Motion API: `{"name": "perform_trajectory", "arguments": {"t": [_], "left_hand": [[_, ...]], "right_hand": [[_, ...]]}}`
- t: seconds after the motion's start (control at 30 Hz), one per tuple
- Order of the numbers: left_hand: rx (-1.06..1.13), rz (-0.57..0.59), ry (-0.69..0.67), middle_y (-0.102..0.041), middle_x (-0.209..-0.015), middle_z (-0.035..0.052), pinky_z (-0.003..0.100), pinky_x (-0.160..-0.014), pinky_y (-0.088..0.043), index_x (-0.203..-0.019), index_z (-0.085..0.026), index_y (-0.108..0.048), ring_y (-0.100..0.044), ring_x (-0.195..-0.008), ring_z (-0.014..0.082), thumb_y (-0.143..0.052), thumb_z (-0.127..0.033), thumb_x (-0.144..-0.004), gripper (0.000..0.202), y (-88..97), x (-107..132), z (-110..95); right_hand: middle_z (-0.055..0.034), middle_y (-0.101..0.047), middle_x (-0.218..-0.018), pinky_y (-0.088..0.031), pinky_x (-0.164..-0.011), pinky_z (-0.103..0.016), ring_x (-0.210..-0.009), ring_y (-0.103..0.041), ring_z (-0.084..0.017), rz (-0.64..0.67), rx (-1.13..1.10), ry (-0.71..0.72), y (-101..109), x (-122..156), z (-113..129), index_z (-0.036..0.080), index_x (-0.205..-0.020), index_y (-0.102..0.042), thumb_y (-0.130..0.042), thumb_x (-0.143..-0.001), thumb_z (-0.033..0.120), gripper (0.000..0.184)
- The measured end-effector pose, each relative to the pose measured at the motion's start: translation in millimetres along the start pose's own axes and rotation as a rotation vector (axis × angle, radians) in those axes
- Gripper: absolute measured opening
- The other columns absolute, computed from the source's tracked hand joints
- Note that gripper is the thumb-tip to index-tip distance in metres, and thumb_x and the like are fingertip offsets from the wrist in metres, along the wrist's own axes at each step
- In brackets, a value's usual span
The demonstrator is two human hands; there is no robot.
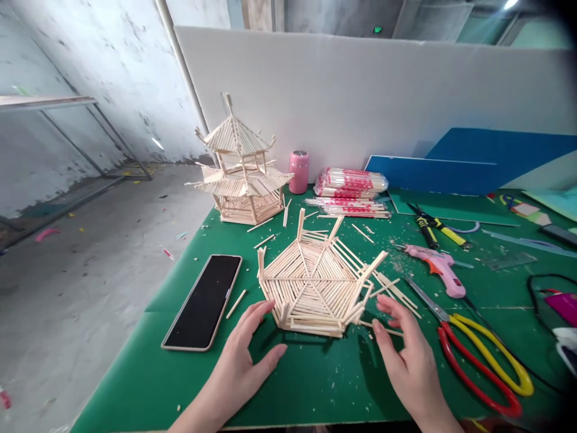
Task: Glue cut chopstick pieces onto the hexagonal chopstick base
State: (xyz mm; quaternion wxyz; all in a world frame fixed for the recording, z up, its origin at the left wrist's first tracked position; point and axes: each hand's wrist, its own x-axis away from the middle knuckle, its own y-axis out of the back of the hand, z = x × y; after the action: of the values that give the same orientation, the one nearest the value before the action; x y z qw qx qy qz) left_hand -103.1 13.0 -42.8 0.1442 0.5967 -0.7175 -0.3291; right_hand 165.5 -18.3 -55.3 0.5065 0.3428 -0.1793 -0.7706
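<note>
In front of me lies a hexagonal wooden stick base [311, 281], with short posts standing at its corners and sticks laid in a web-like pattern. My left hand [247, 352] is by its near left corner, thumb and fingers apart, holding nothing. On the near right side hovers my right hand [403, 349], also with thumb and fingers apart. Several loose sticks [396, 291] lie between the base and the right hand. A finished-looking stick pavilion [243, 162] with two tiered roofs stands behind, to the left.
A phone [202, 304] lies left of the base. Scissors [478, 349], a pink glue gun [437, 264] and pliers [437, 225] lie at right. Bagged sticks [351, 189] and a pink can-shaped object [299, 172] stand by the back panel [360, 102]. The green table's [135, 385] left edge drops to the floor.
</note>
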Motion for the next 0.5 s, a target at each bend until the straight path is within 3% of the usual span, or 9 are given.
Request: {"name": "perform_trajectory", "arguments": {"t": [0.2,0.5], "left_hand": [[-0.057,-0.013,-0.024,-0.052,-0.122,0.0098,0.041,-0.093,-0.042,-0.123,-0.024,-0.042,-0.048,-0.114,0.0251,-0.054,-0.026,-0.078,0.046,-7.5,2,2],[-0.152,0.018,-0.091,-0.056,-0.116,0.0110,0.044,-0.092,-0.042,-0.116,-0.019,-0.049,-0.049,-0.111,0.0260,-0.053,-0.027,-0.078,0.039,-11.2,-2,-9]], "right_hand": [[-0.0097,-0.061,-0.107,-0.052,-0.077,-0.034,-0.096,-0.060,-0.021,0.165,-0.117,-0.051,-1,-11,-4,0.022,-0.123,-0.038,-0.038,-0.087,0.031,0.037],[-0.0106,-0.062,-0.105,-0.048,-0.085,-0.039,-0.098,-0.059,-0.021,0.220,-0.156,0.027,-6,-39,-10,0.017,-0.118,-0.047,-0.039,-0.086,0.026,0.035]]}}
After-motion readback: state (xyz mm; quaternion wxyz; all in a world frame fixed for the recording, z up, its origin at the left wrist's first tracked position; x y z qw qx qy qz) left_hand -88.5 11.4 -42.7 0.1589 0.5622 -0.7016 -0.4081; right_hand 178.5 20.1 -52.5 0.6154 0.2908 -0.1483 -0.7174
